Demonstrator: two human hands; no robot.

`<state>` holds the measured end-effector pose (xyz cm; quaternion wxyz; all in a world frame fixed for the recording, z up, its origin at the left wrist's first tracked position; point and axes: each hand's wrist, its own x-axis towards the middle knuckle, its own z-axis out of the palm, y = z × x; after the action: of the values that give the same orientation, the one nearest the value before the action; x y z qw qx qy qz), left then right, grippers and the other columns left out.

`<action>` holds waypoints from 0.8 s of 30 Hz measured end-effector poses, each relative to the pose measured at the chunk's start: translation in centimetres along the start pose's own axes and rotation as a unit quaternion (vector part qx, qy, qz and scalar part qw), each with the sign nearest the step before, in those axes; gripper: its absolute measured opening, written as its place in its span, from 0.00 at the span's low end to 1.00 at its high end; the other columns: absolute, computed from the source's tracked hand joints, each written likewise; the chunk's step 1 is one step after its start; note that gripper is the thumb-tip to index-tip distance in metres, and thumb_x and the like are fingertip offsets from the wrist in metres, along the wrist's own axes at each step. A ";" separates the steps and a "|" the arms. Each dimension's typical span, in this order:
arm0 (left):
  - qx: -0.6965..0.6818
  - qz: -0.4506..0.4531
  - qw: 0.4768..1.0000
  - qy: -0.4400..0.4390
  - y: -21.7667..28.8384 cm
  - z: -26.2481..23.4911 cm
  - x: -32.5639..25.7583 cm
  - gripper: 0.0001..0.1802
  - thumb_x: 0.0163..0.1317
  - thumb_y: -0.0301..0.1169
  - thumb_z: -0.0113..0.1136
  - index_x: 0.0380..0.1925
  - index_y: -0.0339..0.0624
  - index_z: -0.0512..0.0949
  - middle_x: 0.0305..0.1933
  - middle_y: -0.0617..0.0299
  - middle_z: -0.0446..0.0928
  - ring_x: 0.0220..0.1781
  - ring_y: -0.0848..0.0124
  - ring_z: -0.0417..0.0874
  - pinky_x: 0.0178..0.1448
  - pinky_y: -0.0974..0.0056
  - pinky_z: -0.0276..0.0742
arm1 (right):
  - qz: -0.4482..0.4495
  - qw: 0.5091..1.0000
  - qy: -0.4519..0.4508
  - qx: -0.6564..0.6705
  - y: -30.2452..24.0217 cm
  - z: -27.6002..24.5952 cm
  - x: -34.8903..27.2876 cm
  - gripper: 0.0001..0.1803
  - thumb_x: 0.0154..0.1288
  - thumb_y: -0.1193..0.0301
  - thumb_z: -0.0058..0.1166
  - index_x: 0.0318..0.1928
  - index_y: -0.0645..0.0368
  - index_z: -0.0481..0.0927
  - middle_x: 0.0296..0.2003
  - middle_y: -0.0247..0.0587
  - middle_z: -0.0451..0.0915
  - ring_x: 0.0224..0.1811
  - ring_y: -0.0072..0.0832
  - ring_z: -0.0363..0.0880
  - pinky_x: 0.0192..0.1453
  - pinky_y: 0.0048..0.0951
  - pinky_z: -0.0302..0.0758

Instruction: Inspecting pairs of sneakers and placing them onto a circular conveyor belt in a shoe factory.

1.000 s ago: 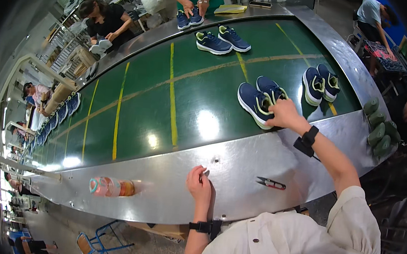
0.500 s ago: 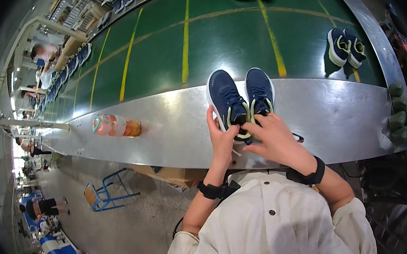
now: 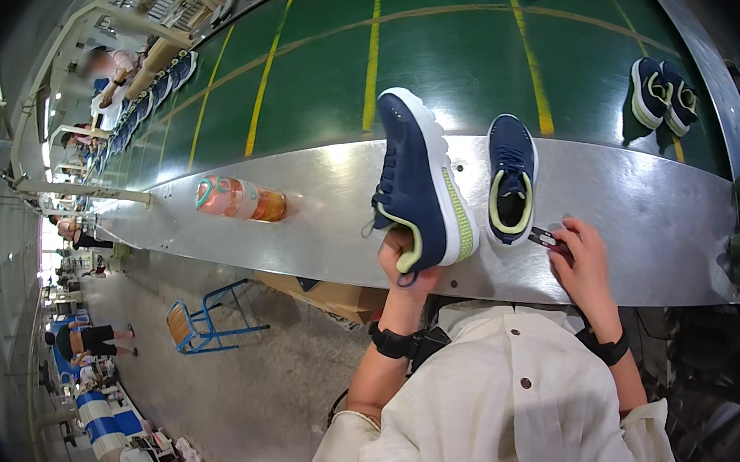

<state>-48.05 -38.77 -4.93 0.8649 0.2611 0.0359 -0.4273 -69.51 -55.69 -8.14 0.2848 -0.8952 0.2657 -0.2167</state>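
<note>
The left hand (image 3: 403, 254) has its grip closed on the heel end of a navy sneaker (image 3: 417, 182), which is tipped onto its side so that the white sole edge and a yellow-green side panel face up and right. The shoe's long axis runs from the heel, at the near edge of the steel bench (image 3: 639, 212), away from the person to the toe, which reaches the edge of the green conveyor belt (image 3: 314, 74). Its mate, a second navy sneaker (image 3: 510, 178), stands upright on its sole just to the right, not touching, heel toward the person, long axis roughly parallel. The right hand (image 3: 582, 267) rests on the bench with its fingers curled round a small pair of snips (image 3: 549, 240); the grip is closed on the tool, whose tip lies close to the heel of the upright shoe. In my judgement the work is at an early stage: both shoes are off the belt and one is presented for checking, but the snips are not yet at either shoe. A plastic bottle (image 3: 239, 200) lies on its side further left.
</note>
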 end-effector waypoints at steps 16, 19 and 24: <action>0.368 0.258 0.889 -0.094 0.5 2.1 -1.8 0.43 0.53 0.26 0.53 0.70 0.33 0.49 0.69 0.51 0.59 0.67 0.65 0.64 0.70 0.62 0.58 | 0.108 0.967 -0.017 0.230 -2.7 2.6 6.2 0.32 0.59 0.64 0.61 0.63 0.56 0.67 0.49 0.53 0.77 0.47 0.39 0.79 0.49 0.33 0.74; 0.472 0.356 0.800 -0.099 0.9 2.9 -1.8 0.42 0.52 0.27 0.52 0.68 0.29 0.52 0.68 0.46 0.58 0.69 0.60 0.61 0.71 0.59 0.55 | 0.116 0.968 -0.008 0.220 -1.5 1.8 5.3 0.30 0.58 0.65 0.61 0.61 0.56 0.69 0.48 0.53 0.77 0.47 0.40 0.78 0.49 0.34 0.74; 0.566 0.438 0.694 -0.078 1.1 2.8 -1.9 0.39 0.50 0.28 0.52 0.65 0.27 0.56 0.67 0.41 0.59 0.70 0.51 0.60 0.73 0.55 0.51 | 0.088 0.995 -0.023 0.044 0.5 -1.9 1.8 0.22 0.55 0.69 0.62 0.51 0.58 0.76 0.47 0.50 0.76 0.46 0.43 0.76 0.50 0.36 0.73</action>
<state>-48.89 -38.18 -1.55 0.6423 0.6530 -0.3992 0.0418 -69.30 -57.90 -6.61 0.3479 -0.8596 0.3271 -0.1817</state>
